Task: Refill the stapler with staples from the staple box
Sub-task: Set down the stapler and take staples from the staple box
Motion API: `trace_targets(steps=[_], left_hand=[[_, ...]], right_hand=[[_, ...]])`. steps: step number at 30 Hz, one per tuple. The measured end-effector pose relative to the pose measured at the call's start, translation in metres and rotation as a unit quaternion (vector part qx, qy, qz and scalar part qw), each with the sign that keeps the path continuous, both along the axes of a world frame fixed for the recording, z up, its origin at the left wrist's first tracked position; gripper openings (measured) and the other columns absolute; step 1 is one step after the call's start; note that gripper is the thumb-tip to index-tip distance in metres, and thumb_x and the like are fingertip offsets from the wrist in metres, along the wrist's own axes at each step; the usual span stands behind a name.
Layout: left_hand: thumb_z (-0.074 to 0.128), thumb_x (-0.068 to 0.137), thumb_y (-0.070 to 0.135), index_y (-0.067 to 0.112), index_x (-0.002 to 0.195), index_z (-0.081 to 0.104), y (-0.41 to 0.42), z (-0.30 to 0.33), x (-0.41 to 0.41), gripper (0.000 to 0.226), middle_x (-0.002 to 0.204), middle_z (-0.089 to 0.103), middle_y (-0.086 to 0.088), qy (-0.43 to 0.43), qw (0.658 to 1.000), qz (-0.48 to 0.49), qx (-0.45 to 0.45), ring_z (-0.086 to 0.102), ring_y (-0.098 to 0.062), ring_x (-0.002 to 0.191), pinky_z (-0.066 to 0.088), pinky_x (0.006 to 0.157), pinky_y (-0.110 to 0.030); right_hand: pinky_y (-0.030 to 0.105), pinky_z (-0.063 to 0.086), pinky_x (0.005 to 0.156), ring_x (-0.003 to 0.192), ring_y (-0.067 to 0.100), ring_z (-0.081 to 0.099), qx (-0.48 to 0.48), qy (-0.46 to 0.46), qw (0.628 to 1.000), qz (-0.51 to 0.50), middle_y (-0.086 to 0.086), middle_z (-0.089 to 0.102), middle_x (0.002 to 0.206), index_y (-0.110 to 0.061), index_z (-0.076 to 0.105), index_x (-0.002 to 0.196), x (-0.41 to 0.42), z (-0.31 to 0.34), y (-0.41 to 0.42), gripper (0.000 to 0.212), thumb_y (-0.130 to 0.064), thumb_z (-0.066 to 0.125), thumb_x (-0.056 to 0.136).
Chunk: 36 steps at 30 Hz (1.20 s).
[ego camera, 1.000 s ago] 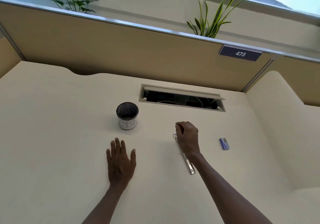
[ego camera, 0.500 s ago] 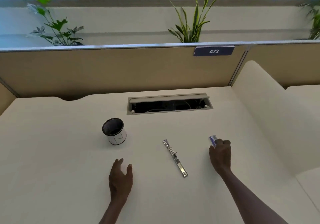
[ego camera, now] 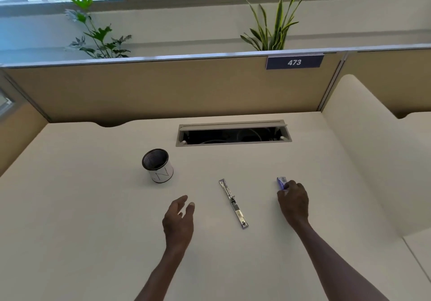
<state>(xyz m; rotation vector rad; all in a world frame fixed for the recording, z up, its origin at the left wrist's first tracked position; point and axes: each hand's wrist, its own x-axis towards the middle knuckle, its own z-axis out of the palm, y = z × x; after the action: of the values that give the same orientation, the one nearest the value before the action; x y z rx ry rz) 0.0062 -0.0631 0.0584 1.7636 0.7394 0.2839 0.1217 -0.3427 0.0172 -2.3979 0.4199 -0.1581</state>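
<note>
A slim silver stapler [ego camera: 233,203] lies opened out flat on the cream desk [ego camera: 93,219], running from upper left to lower right between my hands. To its right sits a small blue and purple staple box [ego camera: 281,181]. My right hand [ego camera: 293,201] rests over the box's near end with fingers curled around it, hiding most of it. My left hand [ego camera: 179,220] hovers left of the stapler, turned on edge, fingers loosely apart and holding nothing.
A black mesh cup with a white band [ego camera: 158,165] stands at the left. An open cable hatch [ego camera: 233,134] cuts the desk behind the stapler. A tan partition [ego camera: 163,88] closes the back, and a raised cream divider [ego camera: 373,151] bounds the right side.
My right hand left the stapler and went right to the staple box, closing over it. My left hand lifted off the desk and turned on edge. The view tilted up.
</note>
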Motion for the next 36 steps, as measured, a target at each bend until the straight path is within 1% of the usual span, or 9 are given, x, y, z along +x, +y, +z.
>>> trace_targets(steps=[3, 6, 8, 12, 17, 22, 27, 31, 36], left_hand=[[0.066, 0.091, 0.013, 0.014, 0.110, 0.069, -0.015, 0.008, 0.001, 0.019, 0.108, 0.072, 0.002, -0.019, 0.999, 0.000, -0.046, 0.066, -0.018, 0.108, 0.046, 0.083, -0.018], [0.067, 0.089, 0.012, 0.015, 0.106, 0.071, -0.029, 0.015, 0.005, 0.018, 0.104, 0.075, 0.001, -0.034, 0.992, -0.018, -0.121, 0.069, -0.021, 0.102, 0.054, 0.091, -0.035], [0.068, 0.089, 0.012, 0.013, 0.111, 0.069, -0.042, 0.021, 0.008, 0.022, 0.106, 0.076, -0.001, -0.046, 0.980, -0.042, -0.187, 0.070, -0.020, 0.102, 0.055, 0.094, -0.039], [0.073, 0.087, 0.024, 0.018, 0.122, 0.061, -0.070, 0.035, 0.006, 0.037, 0.113, 0.075, -0.002, -0.092, 0.940, -0.102, -0.313, 0.069, -0.017, 0.110, 0.052, 0.095, -0.036], [0.069, 0.087, 0.021, 0.015, 0.132, 0.057, -0.081, 0.045, -0.002, 0.047, 0.126, 0.068, -0.014, -0.149, 0.883, -0.149, -0.419, 0.065, -0.031, 0.117, 0.055, 0.095, -0.039], [0.065, 0.088, 0.015, 0.009, 0.131, 0.055, -0.072, 0.056, -0.008, 0.045, 0.124, 0.067, -0.022, -0.191, 0.850, -0.128, -0.473, 0.067, -0.032, 0.113, 0.058, 0.087, -0.034], [0.062, 0.087, 0.017, 0.008, 0.119, 0.056, -0.069, 0.067, -0.009, 0.035, 0.108, 0.072, -0.021, -0.224, 0.828, -0.102, -0.503, 0.072, -0.027, 0.094, 0.060, 0.075, -0.030], [0.058, 0.089, 0.016, 0.010, 0.108, 0.057, -0.064, 0.074, -0.008, 0.020, 0.101, 0.073, -0.020, -0.236, 0.806, -0.094, -0.534, 0.073, -0.026, 0.087, 0.060, 0.070, -0.029], [0.058, 0.089, 0.019, 0.011, 0.111, 0.053, -0.062, 0.078, -0.008, 0.023, 0.100, 0.074, -0.017, -0.244, 0.792, -0.091, -0.552, 0.074, -0.028, 0.086, 0.060, 0.067, -0.034]], right_hand=[[0.035, 0.045, 0.070, 0.081, 0.038, 0.060, 0.029, -0.058, 0.997, 0.033, 0.020, 0.062, 0.092, 0.001, 0.065, 0.094, -0.014, 0.011, 0.010, 0.015, 0.002, 0.066, 0.079], [0.035, 0.049, 0.069, 0.077, 0.031, 0.062, 0.058, -0.099, 0.991, 0.065, 0.016, 0.065, 0.091, -0.004, 0.069, 0.094, -0.031, 0.031, 0.029, 0.018, 0.002, 0.068, 0.077], [0.038, 0.053, 0.070, 0.075, 0.027, 0.062, 0.076, -0.127, 0.985, 0.094, 0.013, 0.067, 0.088, -0.005, 0.070, 0.092, -0.043, 0.045, 0.041, 0.019, 0.003, 0.068, 0.075], [0.036, 0.058, 0.071, 0.074, 0.019, 0.065, 0.109, -0.176, 0.961, 0.181, 0.005, 0.069, 0.087, -0.008, 0.072, 0.092, -0.073, 0.078, 0.056, 0.020, 0.002, 0.071, 0.075], [0.027, 0.058, 0.070, 0.075, 0.009, 0.067, 0.150, -0.171, 0.942, 0.246, 0.000, 0.071, 0.087, -0.013, 0.074, 0.093, -0.100, 0.107, 0.073, 0.017, -0.005, 0.074, 0.078], [0.017, 0.058, 0.075, 0.080, 0.006, 0.069, 0.182, -0.192, 0.932, 0.247, -0.002, 0.071, 0.094, -0.012, 0.074, 0.097, -0.114, 0.124, 0.085, 0.018, -0.005, 0.075, 0.080], [0.010, 0.054, 0.075, 0.084, 0.004, 0.068, 0.214, -0.218, 0.920, 0.247, -0.005, 0.067, 0.097, -0.013, 0.073, 0.099, -0.120, 0.132, 0.094, 0.020, -0.010, 0.079, 0.080], [0.015, 0.057, 0.074, 0.085, 0.005, 0.069, 0.209, -0.236, 0.918, 0.241, -0.006, 0.069, 0.097, -0.015, 0.076, 0.100, -0.121, 0.136, 0.098, 0.019, -0.010, 0.079, 0.082], [0.021, 0.057, 0.072, 0.088, 0.009, 0.068, 0.196, -0.258, 0.912, 0.250, -0.007, 0.067, 0.102, -0.019, 0.074, 0.110, -0.126, 0.137, 0.100, 0.027, -0.010, 0.077, 0.084]])
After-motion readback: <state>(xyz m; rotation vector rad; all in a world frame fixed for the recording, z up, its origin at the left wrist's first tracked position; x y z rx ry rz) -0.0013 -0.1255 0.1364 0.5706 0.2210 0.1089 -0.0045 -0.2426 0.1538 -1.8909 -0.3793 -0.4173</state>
